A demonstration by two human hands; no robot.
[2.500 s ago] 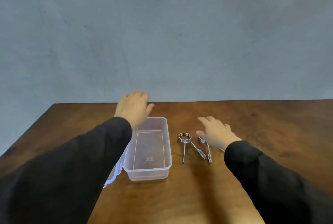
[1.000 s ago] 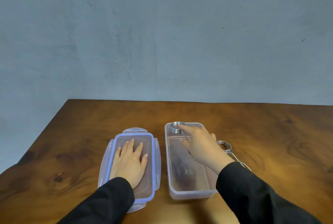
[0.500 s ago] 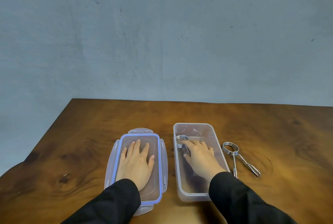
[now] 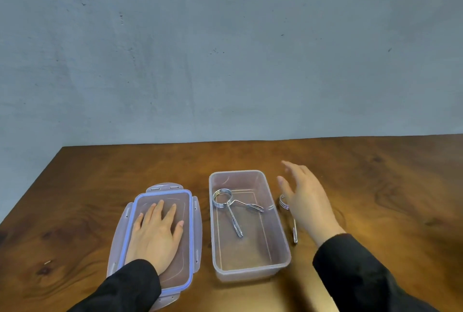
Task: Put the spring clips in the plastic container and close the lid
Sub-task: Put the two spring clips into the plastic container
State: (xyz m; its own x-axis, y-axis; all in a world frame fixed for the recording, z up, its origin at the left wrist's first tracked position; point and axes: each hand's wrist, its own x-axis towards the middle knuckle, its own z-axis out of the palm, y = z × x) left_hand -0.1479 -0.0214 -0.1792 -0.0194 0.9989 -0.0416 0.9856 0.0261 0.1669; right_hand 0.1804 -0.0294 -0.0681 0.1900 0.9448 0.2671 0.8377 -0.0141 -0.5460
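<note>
Head view: one spring clip (image 4: 231, 205) is lying in the container (image 4: 283, 249) at centre, the second clip (image 4: 294, 230) is being reached for by the open, empty right hand (image 4: 307, 201), while the lid (image 4: 195, 224) is being pressed flat by the left hand (image 4: 155, 235).

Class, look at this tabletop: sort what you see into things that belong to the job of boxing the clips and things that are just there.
Belongs to the job:
- plastic container, open
- spring clip in the container
- spring clip on the table, partly under the right hand
- lid, under the left hand

Just there:
- wooden table
- grey wall
</note>
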